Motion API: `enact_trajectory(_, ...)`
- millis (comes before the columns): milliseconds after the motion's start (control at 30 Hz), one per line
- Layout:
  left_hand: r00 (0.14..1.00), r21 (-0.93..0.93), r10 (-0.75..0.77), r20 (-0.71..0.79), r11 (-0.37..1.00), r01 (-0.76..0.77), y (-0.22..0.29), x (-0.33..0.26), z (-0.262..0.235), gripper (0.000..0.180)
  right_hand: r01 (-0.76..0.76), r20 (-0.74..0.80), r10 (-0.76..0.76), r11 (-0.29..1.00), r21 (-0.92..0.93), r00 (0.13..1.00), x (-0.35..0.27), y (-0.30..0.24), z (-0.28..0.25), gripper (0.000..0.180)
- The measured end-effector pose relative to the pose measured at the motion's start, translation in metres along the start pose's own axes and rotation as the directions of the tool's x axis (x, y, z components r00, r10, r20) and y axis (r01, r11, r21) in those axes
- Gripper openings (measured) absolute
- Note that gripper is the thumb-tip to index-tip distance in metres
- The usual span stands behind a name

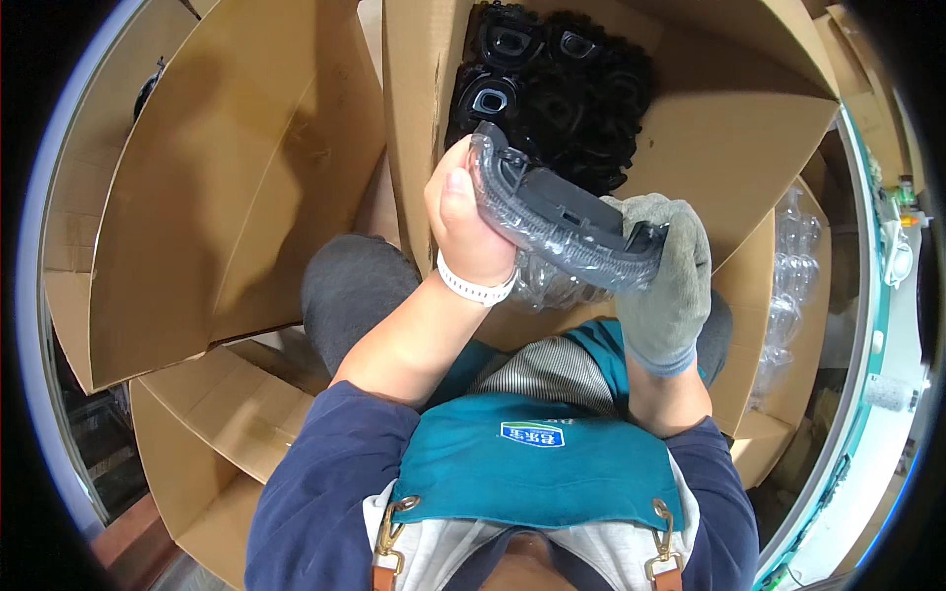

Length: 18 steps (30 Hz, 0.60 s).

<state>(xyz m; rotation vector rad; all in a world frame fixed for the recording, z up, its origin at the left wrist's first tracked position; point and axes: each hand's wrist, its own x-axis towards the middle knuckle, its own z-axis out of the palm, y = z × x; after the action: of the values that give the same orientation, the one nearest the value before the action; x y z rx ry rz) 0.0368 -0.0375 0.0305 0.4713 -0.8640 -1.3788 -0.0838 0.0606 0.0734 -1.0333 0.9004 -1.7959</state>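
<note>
A curved black plastic part with clear plastic film about its lower rim is held up between my two hands, in front of an open cardboard box. My bare left hand, with a white band on the wrist, is closed round its left end. My right hand, in a grey knitted glove, grips the right end. Behind it, several black moulded parts with rectangular openings lie packed in the box. Some clear plastic packaging shows just below the held part.
Tall cardboard flaps stand at my left, with another open carton below them. At the right, clear moulded plastic packaging leans in a cardboard box. A white bench with a green edge runs along the far right.
</note>
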Motion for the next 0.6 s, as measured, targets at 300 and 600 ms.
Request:
enact_trajectory(300,0.973,-0.104,-0.058,0.224,0.991,0.083,-0.002,0.016,-0.01,0.047,0.132,0.28,-0.004,0.889,-0.439,0.96,-0.001,-0.011,-0.015,0.018)
enact_trajectory(600,0.993,-0.005,-0.054,0.103,0.998,0.055,-0.002,0.004,0.001,0.047,0.309,0.111,-0.288,0.9,-0.307,0.951,-0.019,0.025,-0.014,0.022)
